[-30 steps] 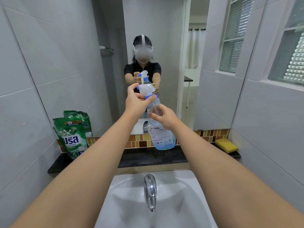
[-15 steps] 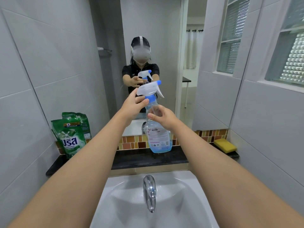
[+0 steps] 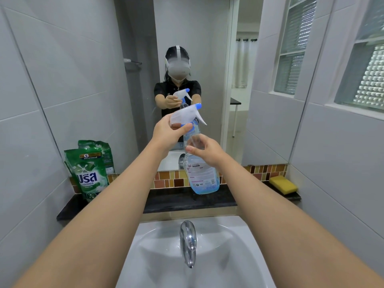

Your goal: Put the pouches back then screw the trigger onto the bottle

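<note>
Left hand (image 3: 169, 133): my grip pinches the white trigger head (image 3: 185, 115) at its collar, thumb on the near side.
Right hand (image 3: 205, 149): my fingers curl round the neck of the spray bottle (image 3: 202, 173).
Spray bottle: held upright in the air above the dark worktop (image 3: 187, 199), before the mirror (image 3: 187, 48).
Nozzle: blue tip points right.
Nearby: green pouch (image 3: 88, 173) left, yellow sponge (image 3: 283, 185) right, tap (image 3: 188, 242) over the sink (image 3: 239, 256).

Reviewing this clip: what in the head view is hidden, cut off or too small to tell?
- Spray bottle: label print too small to read.
- Its neck: covered by the left hand; the right hand hides part of the shoulder.
- Sink: front cut off by the bottom edge.
- Second green pouch: mostly hidden behind the front pouch.
</note>
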